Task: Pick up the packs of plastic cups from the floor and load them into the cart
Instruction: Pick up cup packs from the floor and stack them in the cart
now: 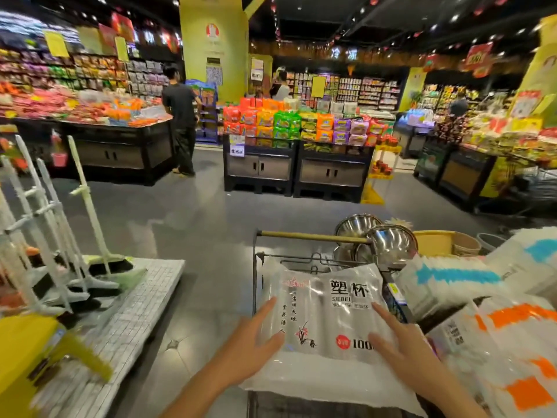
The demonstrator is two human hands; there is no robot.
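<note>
**Figure. Settling a pack on the cart.** Both hands are lying flat on a pack of plastic cups (325, 315), which is resting label-up across the top of the cart (313, 236), near the middle of the scene. The left hand (256, 342) is pressing on the pack's left edge and the right hand (401, 348) on its right side. The fingers of both are straight and spread, so neither hand is gripping anything.

Flat palms are probably serving to steady and square up the soft, glossy pack rather than to lift it. This suggests the pack is being set in place. It is lying lengthwise toward the far handle bar, likely so that further packs can be stacked level on top.

Steel bowls (388, 242) are occupying the far right corner of the cart, just beyond the pack, which may explain why the pack is sitting toward the near end. At the right, blue-striped packs (452, 276) and orange-striped packs (518, 321) are piled close beside it. Whether they are inside the cart cannot be told.

Brooms (87, 203) are standing at the left, well apart from the cart.
</note>
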